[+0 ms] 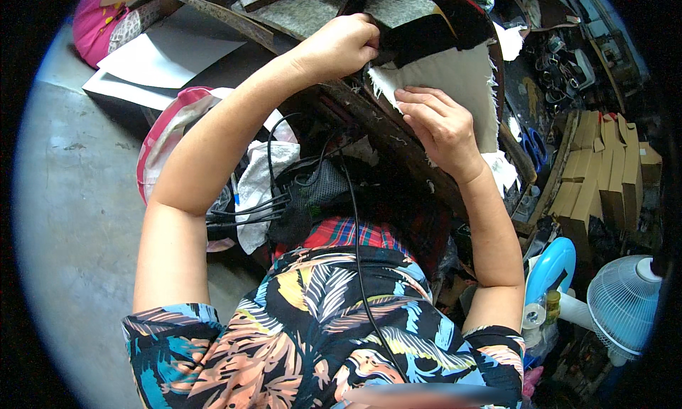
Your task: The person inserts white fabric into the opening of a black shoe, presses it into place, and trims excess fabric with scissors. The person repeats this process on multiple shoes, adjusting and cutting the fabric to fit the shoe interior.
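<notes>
A piece of cream cloth (455,78) with frayed edges lies on the dark work surface in front of me. Along its far side runs a black piece of material (423,39), which looks like fabric or leather. My left hand (342,48) is closed in a pinch on the black piece's left end, and its fingertips are partly hidden. Over the cloth's near left edge rests my right hand (444,128), its fingers stretched out and lying on the cloth. I see nothing held in the right hand.
Blue-handled scissors (534,147) and cardboard boxes (593,171) are at the right, with a fan (624,306) nearer me. White sheets (167,54) lie at the far left, beside a person in pink (96,25). A black cable (355,231) crosses my lap.
</notes>
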Motion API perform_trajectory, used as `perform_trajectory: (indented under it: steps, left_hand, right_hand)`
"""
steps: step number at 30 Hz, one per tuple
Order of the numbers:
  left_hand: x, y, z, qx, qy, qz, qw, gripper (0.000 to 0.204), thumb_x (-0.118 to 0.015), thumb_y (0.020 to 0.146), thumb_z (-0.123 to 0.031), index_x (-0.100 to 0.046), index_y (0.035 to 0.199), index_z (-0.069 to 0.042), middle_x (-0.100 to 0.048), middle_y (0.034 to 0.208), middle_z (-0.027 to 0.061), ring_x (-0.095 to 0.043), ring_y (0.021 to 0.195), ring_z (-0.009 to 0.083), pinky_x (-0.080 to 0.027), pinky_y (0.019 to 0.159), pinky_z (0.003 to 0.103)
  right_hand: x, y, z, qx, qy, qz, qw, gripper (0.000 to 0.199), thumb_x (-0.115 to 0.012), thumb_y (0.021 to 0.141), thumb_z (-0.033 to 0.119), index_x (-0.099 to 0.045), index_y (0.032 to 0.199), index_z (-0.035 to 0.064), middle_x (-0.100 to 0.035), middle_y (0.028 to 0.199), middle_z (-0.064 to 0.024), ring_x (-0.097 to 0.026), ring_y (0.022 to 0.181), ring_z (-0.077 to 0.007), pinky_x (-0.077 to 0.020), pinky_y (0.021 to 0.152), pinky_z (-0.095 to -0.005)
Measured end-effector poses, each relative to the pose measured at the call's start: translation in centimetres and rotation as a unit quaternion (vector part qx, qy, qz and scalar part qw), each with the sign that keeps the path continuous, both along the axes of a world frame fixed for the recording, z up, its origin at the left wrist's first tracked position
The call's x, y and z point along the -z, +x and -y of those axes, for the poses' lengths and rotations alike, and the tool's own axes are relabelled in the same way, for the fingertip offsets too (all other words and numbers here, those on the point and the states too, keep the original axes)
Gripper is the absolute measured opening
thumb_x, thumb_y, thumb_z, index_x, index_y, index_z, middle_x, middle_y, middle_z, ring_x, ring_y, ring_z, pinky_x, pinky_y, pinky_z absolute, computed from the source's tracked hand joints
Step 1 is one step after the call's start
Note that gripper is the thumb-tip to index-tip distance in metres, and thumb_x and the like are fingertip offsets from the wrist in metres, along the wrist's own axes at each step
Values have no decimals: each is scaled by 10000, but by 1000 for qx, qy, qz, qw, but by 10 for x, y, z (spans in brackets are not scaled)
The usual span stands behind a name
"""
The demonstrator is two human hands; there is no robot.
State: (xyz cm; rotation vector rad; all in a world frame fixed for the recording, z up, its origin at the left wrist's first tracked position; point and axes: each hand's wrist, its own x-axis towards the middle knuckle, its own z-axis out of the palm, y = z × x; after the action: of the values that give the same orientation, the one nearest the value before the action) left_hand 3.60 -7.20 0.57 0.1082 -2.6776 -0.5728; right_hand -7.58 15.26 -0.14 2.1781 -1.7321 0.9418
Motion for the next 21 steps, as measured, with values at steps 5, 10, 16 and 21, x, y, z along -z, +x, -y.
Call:
perform_trajectory:
  steps: [5, 10, 16, 21]
  left_hand:
    - [2, 4, -12, 14, 6, -28, 999, 233, -683, 812, -186, -678, 875, 38, -615, 950, 200, -646, 880, 383, -530, 810, 433]
    - [-5, 9, -15, 37, -2, -11, 999, 290, -747, 798, -232, -671, 918, 20, -589, 924, 185, -630, 889, 360, -514, 781, 409]
    - [-8, 11, -10, 19, 35, 37, 999, 232, -743, 763, -186, -693, 899, -5, -601, 920, 177, -635, 852, 351, -522, 757, 397]
    - [-8, 5, 5, 47, 27, 27, 998, 208, -717, 734, -162, -701, 857, 4, -637, 881, 192, -664, 835, 330, -539, 743, 392]
  right_hand:
    - [-7, 1, 1, 9, 15, 15, 1000, 200, -731, 841, 219, -673, 939, 54, -710, 974, -119, -691, 921, -288, -561, 796, -365]
    - [-17, 16, 14, 142, 66, 57, 986, 381, -768, 798, 399, -650, 990, 92, -691, 873, -77, -691, 822, -253, -553, 696, -357]
    - [-10, 20, 34, 170, 33, -75, 982, 256, -783, 799, 303, -690, 914, 94, -670, 818, -49, -659, 753, -236, -533, 663, -355]
    - [-2, 12, 30, 149, 4, 24, 989, 104, -726, 860, 158, -714, 914, 70, -678, 841, -75, -656, 752, -217, -520, 665, -319]
